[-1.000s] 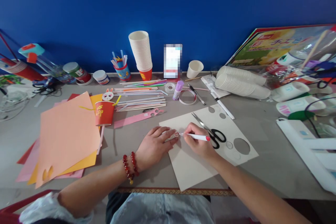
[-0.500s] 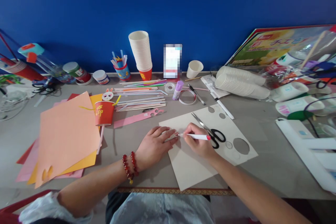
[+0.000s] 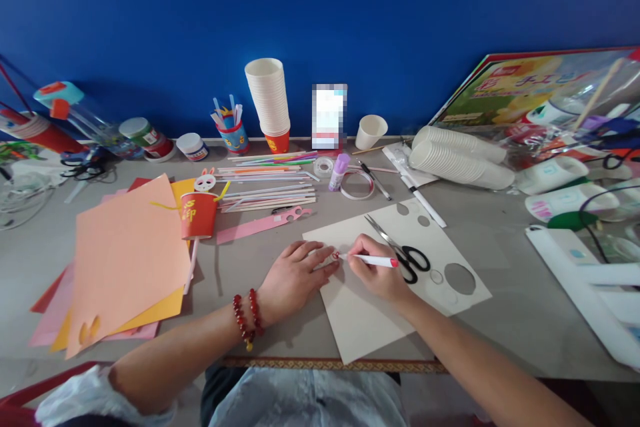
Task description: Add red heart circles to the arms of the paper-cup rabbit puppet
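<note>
My right hand [image 3: 375, 270] is closed round a white marker with a red end [image 3: 373, 259], its tip at a small red drawing [image 3: 336, 255] near the left edge of the white paper sheet [image 3: 365, 320]. My left hand [image 3: 297, 273] lies flat with fingers stretched, partly on the sheet, its fingertips beside the drawing. Whether the drawing is on the sheet or on a small separate piece I cannot tell. Black-handled scissors [image 3: 407, 257] lie on the sheet just beyond my right hand. Round holes are cut in the sheet's far right part.
Left of my hands are stacked coloured papers [image 3: 130, 260] and a red paper cup with a rabbit head [image 3: 199, 213]. Behind lie straws [image 3: 270, 193], a pink paper strip [image 3: 250, 227], a glue stick [image 3: 339, 172] and a tape roll [image 3: 323, 167]. Stacked white cups [image 3: 460, 163] lie at right.
The marker and my right hand have shifted very slightly left, with the marker's tip still at the red drawing. My left hand stays in place.
</note>
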Demonstrator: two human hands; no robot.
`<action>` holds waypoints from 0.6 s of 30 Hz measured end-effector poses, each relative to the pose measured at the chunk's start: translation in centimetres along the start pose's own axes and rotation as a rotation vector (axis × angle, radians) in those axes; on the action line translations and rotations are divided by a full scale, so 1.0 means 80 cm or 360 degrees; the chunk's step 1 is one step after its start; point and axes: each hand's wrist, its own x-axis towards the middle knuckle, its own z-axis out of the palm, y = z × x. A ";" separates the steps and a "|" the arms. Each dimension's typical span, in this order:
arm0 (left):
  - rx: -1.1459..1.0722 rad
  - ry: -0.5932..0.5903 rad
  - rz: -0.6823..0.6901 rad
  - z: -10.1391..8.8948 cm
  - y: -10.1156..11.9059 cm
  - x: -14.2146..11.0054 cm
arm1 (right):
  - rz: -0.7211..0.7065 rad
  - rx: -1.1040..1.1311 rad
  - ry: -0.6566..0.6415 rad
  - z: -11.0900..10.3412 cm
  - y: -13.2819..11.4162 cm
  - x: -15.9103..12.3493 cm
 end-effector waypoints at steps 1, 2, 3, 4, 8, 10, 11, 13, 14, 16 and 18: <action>-0.0002 -0.0002 -0.0001 0.000 0.000 0.000 | 0.0007 -0.0004 0.0009 0.000 0.000 0.000; -0.0004 -0.0003 -0.0003 0.000 0.000 0.000 | 0.0014 -0.0007 0.0016 0.000 0.000 0.000; -0.0006 -0.0005 -0.0004 0.000 0.000 0.000 | 0.0017 -0.0009 0.0017 0.000 0.000 0.000; -0.0006 -0.0006 -0.0003 0.000 0.000 0.000 | 0.0015 -0.0009 0.0012 0.000 0.000 0.000; -0.0003 0.0002 -0.0002 -0.001 0.001 0.000 | -0.0005 -0.0012 -0.0009 0.000 0.001 0.000; -0.0002 0.0002 -0.0004 -0.001 0.001 0.001 | -0.0002 -0.0023 0.0007 0.000 0.002 -0.001; -0.0001 -0.0001 -0.0006 -0.002 0.001 0.001 | 0.0000 -0.0026 0.0010 0.000 0.002 -0.001; -0.0003 -0.0009 -0.0008 -0.002 0.001 0.002 | 0.0000 -0.0024 0.0006 0.001 0.003 -0.001; -0.0004 -0.0011 -0.0008 -0.002 0.001 0.002 | 0.0001 -0.0024 0.0005 0.001 0.003 -0.001; -0.0005 -0.0010 -0.0003 -0.002 0.001 0.002 | 0.0005 -0.0029 0.0012 0.001 0.003 0.000; -0.0004 0.0000 0.0001 -0.002 0.001 0.002 | 0.0013 -0.0039 0.0023 0.000 0.002 0.000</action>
